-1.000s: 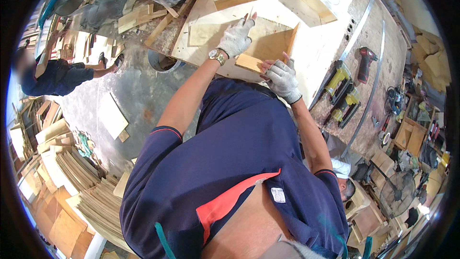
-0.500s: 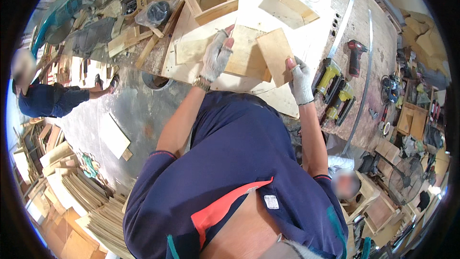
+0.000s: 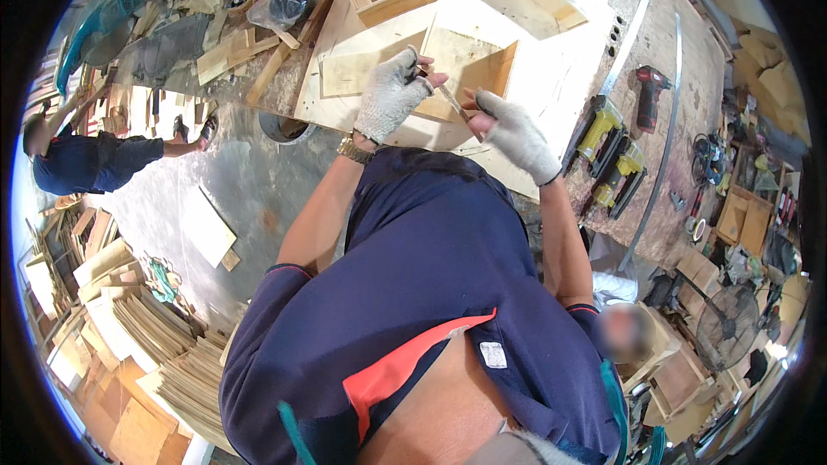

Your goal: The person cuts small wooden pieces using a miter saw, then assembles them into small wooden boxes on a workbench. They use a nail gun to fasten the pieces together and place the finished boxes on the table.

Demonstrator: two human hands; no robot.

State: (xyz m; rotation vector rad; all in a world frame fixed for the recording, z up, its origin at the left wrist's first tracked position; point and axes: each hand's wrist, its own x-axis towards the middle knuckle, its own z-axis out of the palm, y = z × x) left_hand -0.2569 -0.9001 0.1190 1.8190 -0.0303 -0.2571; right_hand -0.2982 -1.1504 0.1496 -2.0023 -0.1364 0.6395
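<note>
Between my two hands is a thin wooden board, turned almost edge-on. My left hand, in a white glove with bare fingertips, pinches its far end. My right hand, gloved alike, grips the near end with thumb and fingers. Just beyond them, a partly built wooden box lies on a large pale panel, one side standing up from a flat piece. Another flat wooden piece rests left of it, partly behind my left hand.
Farther off stand an open wooden box and another box. To the right lie yellow nail guns, a red-black cordless drill and metal strips. Scrap wood lies left. A person is at far left, another behind right.
The board has turned from showing its flat face to nearly edge-on and moved left. My left hand has come off the box piece to take its far end.
</note>
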